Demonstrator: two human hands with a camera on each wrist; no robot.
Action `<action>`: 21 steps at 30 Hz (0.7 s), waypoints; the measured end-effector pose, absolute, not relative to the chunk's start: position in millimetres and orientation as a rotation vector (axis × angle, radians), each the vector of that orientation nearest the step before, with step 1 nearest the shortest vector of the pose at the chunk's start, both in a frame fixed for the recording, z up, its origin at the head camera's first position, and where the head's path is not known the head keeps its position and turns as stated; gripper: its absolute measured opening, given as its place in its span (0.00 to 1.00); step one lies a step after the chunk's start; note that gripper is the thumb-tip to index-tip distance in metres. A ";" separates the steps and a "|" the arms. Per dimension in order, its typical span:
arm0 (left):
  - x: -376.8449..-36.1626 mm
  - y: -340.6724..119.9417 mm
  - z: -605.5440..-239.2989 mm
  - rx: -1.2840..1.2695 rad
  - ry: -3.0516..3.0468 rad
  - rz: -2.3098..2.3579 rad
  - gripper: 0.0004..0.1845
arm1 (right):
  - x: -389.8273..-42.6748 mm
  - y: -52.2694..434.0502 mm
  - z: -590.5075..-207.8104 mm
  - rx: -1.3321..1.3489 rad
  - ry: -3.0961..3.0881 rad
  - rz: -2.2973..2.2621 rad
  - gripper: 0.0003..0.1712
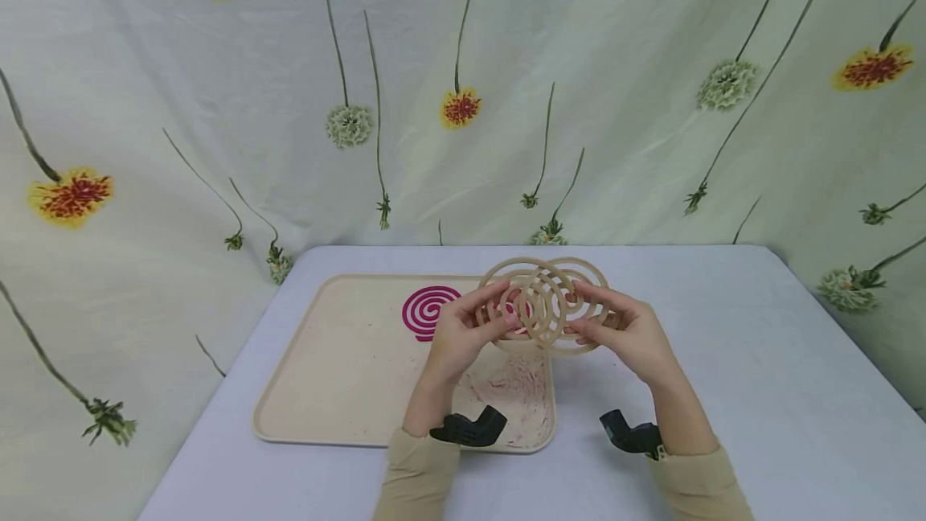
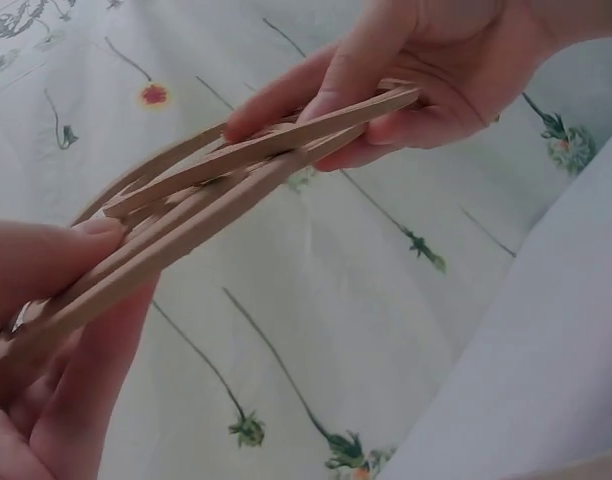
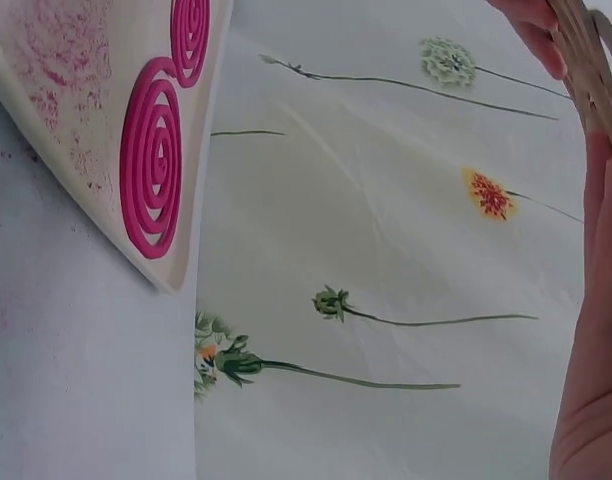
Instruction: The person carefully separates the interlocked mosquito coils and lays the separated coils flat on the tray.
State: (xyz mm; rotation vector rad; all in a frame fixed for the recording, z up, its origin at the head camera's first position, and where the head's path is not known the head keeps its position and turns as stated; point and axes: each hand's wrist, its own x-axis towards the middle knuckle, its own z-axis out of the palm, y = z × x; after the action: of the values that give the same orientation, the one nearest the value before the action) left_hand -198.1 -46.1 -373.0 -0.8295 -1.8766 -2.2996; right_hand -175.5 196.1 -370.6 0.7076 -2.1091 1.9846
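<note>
Both hands hold a pair of tan spiral coils (image 1: 544, 301) raised above the far edge of a beige tray (image 1: 340, 376). The two coils overlap and are partly pulled apart sideways. My left hand (image 1: 463, 336) pinches the left coil, and my right hand (image 1: 625, 328) pinches the right coil. In the left wrist view the tan coils (image 2: 236, 180) run edge-on between my left hand's fingers (image 2: 46, 270) and the right hand (image 2: 406, 70). A pink spiral coil (image 1: 430, 310) lies flat on the tray; the right wrist view shows this pink coil (image 3: 151, 160) and a second pink one (image 3: 189, 35).
The tray sits on a table covered in pale lilac cloth (image 1: 760, 376). Pink dust marks the tray's near right corner (image 1: 517, 392). A floral curtain (image 1: 463, 87) hangs behind the table. Black wrist mounts (image 1: 470, 428) sit on both forearms.
</note>
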 end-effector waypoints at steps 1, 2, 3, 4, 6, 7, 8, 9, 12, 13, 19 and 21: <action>-197.9 -44.2 -372.3 -0.806 -1.834 -2.321 0.24 | -175.2 193.9 -370.1 0.684 -2.062 2.006 0.27; -197.6 -42.6 -371.8 -0.781 -1.798 -2.340 0.24 | -174.9 191.8 -369.6 0.677 -2.014 2.028 0.27; -197.6 -41.3 -371.4 -0.764 -1.767 -2.353 0.24 | -174.8 189.8 -369.3 0.675 -1.969 2.044 0.27; -197.5 -40.4 -371.3 -0.743 -1.753 -2.341 0.24 | -174.8 188.1 -369.1 0.671 -1.930 2.052 0.27; -197.2 -39.4 -370.7 -0.713 -1.719 -2.338 0.24 | -174.8 185.2 -368.8 0.663 -1.874 2.055 0.27; -197.0 -39.7 -370.5 -0.703 -1.715 -2.329 0.24 | -175.0 184.1 -368.7 0.658 -1.856 2.052 0.27; -196.8 -40.5 -370.4 -0.689 -1.723 -2.316 0.24 | -175.2 183.3 -368.5 0.656 -1.843 2.047 0.28; -196.9 -41.5 -370.4 -0.687 -1.734 -2.304 0.24 | -175.3 183.0 -368.2 0.653 -1.839 2.040 0.28; -196.8 -46.8 -369.9 -0.737 -1.771 -2.309 0.22 | -174.9 186.0 -366.9 0.668 -1.889 1.990 0.27; -196.9 -49.3 -370.1 -0.770 -1.794 -2.302 0.21 | -174.6 188.3 -366.4 0.687 -1.918 1.966 0.26; -197.8 -64.2 -371.4 -1.113 -1.866 -2.298 0.16 | -170.7 209.6 -364.1 0.885 -2.146 1.847 0.14; -198.0 -66.5 -371.8 -1.198 -1.883 -2.309 0.16 | -169.8 214.7 -363.5 0.955 -2.212 1.838 0.16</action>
State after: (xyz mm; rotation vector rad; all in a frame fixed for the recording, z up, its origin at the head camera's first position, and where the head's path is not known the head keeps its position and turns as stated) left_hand -198.0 -66.5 -371.8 -1.1977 -1.8826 -2.3086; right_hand -169.8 214.7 -363.5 0.9548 -2.2122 1.8382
